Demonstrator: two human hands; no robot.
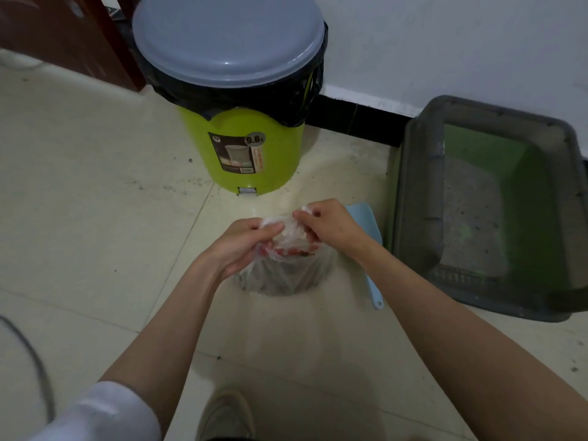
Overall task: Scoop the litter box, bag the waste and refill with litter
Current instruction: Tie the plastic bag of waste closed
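Both hands, left hand (246, 246) and right hand (329, 226), pinch the clear plastic bag (281, 272) of dark waste shut on the floor; litter box (486, 211) with thin grey litter sits right, lidded green bin (241, 122) far.

L hand (243, 246) & R hand (324, 224) pinching clear bag (280, 275) top, scoop (366, 224) beside, litter box (477, 211) right

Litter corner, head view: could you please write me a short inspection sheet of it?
Surface: pale tiled floor, scattered dark grit.
Job's things: clear waste bag on floor; blue scoop lying beside it; grey litter box, thin litter layer, green base showing.
Clutter: green pedal bin, lid closed, black liner.
Hands: left hand and right hand both gripping the bag's gathered top.
Cables: dark cable on floor, left.
Surroundings: white wall, black skirting; shoe.
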